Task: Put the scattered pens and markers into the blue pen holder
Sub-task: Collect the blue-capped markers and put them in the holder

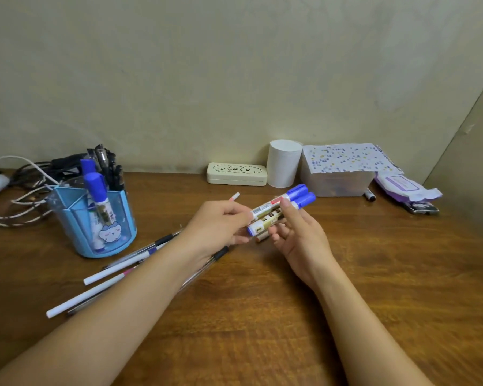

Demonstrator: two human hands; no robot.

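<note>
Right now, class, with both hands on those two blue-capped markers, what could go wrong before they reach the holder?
1. The left hand and right hand share two markers in mid-air; one could slip during the handover.
2. The blue holder already holds markers and pens, so forcing more in might tip it.
3. The left forearm hangs over loose pens and could sweep them away.
</note>
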